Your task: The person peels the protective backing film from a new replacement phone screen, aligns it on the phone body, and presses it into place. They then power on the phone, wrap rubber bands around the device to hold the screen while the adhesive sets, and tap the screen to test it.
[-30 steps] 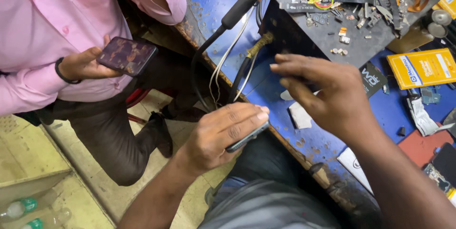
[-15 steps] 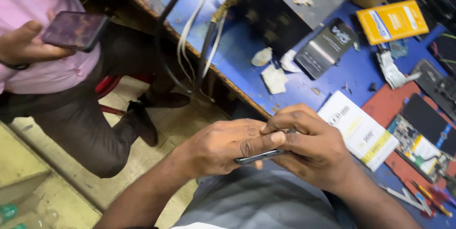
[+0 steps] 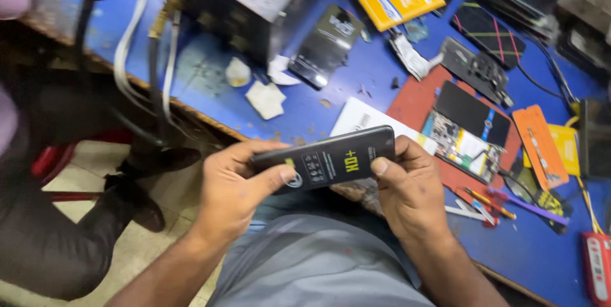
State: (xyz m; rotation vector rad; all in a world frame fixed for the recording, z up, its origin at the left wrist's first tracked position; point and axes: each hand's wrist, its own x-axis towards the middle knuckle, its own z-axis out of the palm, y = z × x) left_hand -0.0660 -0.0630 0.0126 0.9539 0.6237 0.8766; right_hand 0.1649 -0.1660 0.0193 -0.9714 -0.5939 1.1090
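While my left hand point(image 3: 232, 195) and right hand point(image 3: 410, 195) gripped the black phone point(image 3: 324, 162) by its ends, an opened phone point(image 3: 468, 130) lay beyond it.

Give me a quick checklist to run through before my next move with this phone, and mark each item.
1. Both hands on the black phone: ok, left hand takes one end, right hand the other.
2. Phone clear of the blue workbench: ok, held above the lap at its edge.
3. Sticker side facing up: ok.
4. Grip firmness: cannot tell.
5. Opened phone on the red mat out of the way: ok, it lies beyond the right hand.
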